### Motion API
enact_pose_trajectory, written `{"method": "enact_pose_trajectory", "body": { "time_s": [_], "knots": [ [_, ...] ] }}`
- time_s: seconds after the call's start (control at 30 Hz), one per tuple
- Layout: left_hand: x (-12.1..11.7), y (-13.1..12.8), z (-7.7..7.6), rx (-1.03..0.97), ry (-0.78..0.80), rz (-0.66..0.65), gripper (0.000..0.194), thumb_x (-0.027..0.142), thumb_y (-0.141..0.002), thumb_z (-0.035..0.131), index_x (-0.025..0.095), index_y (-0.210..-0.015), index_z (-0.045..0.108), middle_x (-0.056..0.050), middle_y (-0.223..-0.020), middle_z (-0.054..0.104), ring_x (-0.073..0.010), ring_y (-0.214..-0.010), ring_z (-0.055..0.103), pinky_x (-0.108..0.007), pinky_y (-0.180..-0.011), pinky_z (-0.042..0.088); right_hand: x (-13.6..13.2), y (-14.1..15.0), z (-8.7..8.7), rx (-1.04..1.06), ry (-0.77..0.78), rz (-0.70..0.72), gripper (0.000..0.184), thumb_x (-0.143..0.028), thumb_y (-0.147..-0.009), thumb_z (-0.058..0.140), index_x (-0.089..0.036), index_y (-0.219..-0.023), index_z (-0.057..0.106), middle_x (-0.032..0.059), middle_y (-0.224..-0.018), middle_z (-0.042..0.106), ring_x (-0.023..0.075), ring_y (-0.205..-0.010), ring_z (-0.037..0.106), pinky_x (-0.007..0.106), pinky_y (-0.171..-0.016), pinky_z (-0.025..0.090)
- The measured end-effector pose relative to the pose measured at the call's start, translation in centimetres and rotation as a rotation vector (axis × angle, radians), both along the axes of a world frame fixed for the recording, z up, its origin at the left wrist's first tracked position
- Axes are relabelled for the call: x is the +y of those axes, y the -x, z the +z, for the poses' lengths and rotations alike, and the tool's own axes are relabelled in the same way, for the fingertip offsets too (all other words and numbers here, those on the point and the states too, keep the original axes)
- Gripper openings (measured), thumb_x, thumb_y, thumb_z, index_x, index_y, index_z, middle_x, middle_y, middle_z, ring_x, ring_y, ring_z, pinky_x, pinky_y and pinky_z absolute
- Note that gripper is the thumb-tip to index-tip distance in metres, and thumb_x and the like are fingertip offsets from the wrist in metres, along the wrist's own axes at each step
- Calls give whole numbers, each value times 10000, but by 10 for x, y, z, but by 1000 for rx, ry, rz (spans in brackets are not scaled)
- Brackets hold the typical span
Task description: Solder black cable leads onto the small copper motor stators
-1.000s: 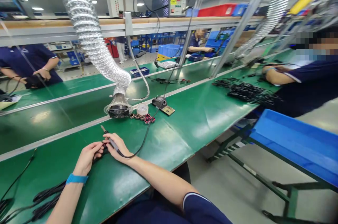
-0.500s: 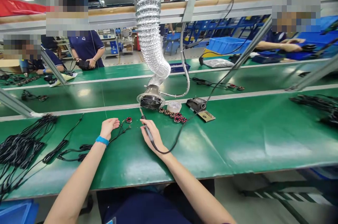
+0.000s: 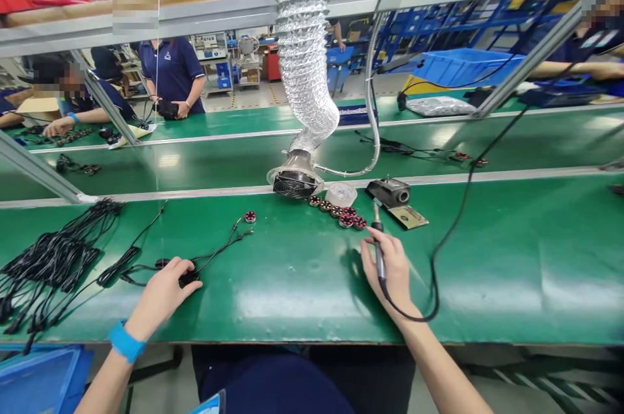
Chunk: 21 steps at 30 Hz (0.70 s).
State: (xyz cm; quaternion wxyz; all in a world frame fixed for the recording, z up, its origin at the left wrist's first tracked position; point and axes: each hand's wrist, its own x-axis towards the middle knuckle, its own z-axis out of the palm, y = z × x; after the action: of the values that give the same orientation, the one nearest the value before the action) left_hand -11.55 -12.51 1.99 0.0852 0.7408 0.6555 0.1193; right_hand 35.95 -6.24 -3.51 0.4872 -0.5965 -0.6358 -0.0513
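Observation:
My right hand [image 3: 390,264] holds a soldering iron [image 3: 379,258], its tip pointing away from me toward the soldering iron stand [image 3: 389,192]. My left hand [image 3: 166,290] is low over a coiled black cable [image 3: 189,276], with the coil between fingers and thumb. From that coil, thin leads run up to a small red-and-black round motor [image 3: 250,216] on the green bench; whether they are joined to it is too small to tell. Several similar motors [image 3: 346,221] lie grouped left of the stand.
A fume extractor hood [image 3: 295,175] on a silver duct [image 3: 308,43] hangs over the bench's far edge. A white roll [image 3: 341,194] sits beside it. Black cables [image 3: 63,245] pile up at left. A blue bin [image 3: 43,378] stands below. Co-workers sit and stand across the bench.
My left hand has come down and left, from near the motor's leads to the coiled cable. My right hand has carried the soldering iron rightward, closer to the stand. The view has shifted.

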Motion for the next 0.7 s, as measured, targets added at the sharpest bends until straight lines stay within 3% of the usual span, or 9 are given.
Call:
{"method": "enact_pose_trajectory", "body": {
  "time_s": [0.2, 0.37, 0.53, 0.7],
  "knots": [
    [-6, 3, 0, 192, 70, -106, 266, 337, -951, 448, 208, -1130, 597, -81, -1079, 604, -216, -849, 649, -327, -760, 492, 22, -13, -4, -32, 29, -71, 437, -332, -879, 560, -218, -1299, 536, 97, -1056, 552, 256, -952, 605, 409, -871, 517],
    [6, 6, 23, 281, 61, -148, 348, 311, -1005, 311, 213, -1068, 639, -67, -991, 621, -200, -809, 636, -304, -718, 476, 36, -18, -17, -25, 45, -46, 456, -340, -868, 565, -222, -1307, 522, 101, -1081, 535, 256, -949, 612, 421, -876, 519],
    [42, 13, 49, 335, 0, -169, 339, 341, -994, 340, 242, -1012, 664, -43, -912, 599, -167, -731, 602, -264, -674, 457, 39, -22, -24, -2, 59, -19, 456, -344, -877, 553, -222, -1314, 512, 107, -1116, 531, 253, -944, 628, 431, -892, 517],
    [83, 14, 43, 339, 104, -186, 319, 288, -942, 388, 213, -957, 697, -68, -924, 612, -192, -763, 618, -296, -717, 474, 36, -21, -20, -43, 47, -28, 460, -340, -879, 549, -223, -1322, 505, 101, -1075, 539, 259, -956, 607, 427, -885, 517]
  ]
}}
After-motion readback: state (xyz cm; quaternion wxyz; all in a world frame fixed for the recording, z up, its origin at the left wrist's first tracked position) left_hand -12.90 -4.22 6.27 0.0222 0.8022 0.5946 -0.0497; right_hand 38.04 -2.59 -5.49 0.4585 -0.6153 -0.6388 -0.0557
